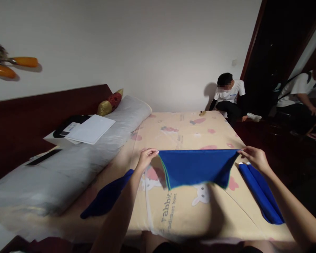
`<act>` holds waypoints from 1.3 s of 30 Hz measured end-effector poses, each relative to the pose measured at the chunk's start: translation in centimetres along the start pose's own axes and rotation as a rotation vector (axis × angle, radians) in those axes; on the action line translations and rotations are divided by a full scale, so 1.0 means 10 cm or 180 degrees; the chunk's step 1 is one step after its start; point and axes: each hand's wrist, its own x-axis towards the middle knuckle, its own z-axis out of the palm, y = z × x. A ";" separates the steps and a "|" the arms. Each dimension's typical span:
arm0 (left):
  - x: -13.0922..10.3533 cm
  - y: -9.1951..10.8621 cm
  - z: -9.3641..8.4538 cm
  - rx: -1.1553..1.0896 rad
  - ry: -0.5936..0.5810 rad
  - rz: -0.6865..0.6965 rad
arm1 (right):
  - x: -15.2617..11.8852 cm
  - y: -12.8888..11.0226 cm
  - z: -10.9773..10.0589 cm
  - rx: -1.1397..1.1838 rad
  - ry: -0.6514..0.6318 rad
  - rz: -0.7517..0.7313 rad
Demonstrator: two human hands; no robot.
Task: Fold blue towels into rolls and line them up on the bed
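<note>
White walls close off the room, with a dark doorway at the right and a dark red headboard along the left. Most of the view is taken by a bed under a cream sheet printed with pink shapes, rabbits and lettering. Along the bed's left side lies a long grey bolster wrapped in clear plastic, with white paper and a dark flat thing resting on it, and a red-and-gold cushion at its far end.

At the far corner of the bed a person in a white shirt sits low against the wall; another person in white bends forward inside the doorway.

Above the middle of the sheet hangs a blue cloth, stretched level along its top edge and drooping below, a thin green trim showing down its left side. The left hand pinches its top left corner between closed fingers; the right hand pinches the top right corner the same way. Both arms reach in from the near edge.

A second cloth, dark blue, lies crumpled on the sheet under the left forearm. A folded cloth lies as a long strip near the right edge, below the right wrist.

Two orange-handled things hang on the wall at top left.
</note>
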 end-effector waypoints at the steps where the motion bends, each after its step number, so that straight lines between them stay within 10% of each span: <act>1: 0.04 0.02 -0.03 -0.0012 0.0015 0.0025 | 0.02 -0.01 -0.05 0.0070 0.0110 -0.0056; 7: -0.05 -0.30 -0.20 0.0224 -0.0566 -0.0120 | -0.13 0.37 -0.07 -0.0056 -0.0317 -0.0277; 17: -1.63 -1.76 0.46 0.0991 -0.1495 -0.0856 | -1.58 1.67 1.18 -0.0739 -0.1712 0.0198; 24: -2.00 -1.98 0.39 0.1393 -0.1784 -0.0916 | -1.91 1.92 1.21 -0.1000 -0.1893 0.0024; 30: -2.04 -1.73 0.40 0.1892 -0.2095 -0.0610 | -1.96 1.91 1.26 -0.1398 -0.1925 -0.0293; 33: -1.95 -1.49 0.72 0.2500 -0.1788 0.0049 | -1.88 1.67 1.54 -0.1620 -0.1388 -0.0405; 39: -1.97 -1.43 1.98 0.2970 -0.1097 0.0613 | -1.92 1.01 2.69 -0.1540 -0.1162 -0.0759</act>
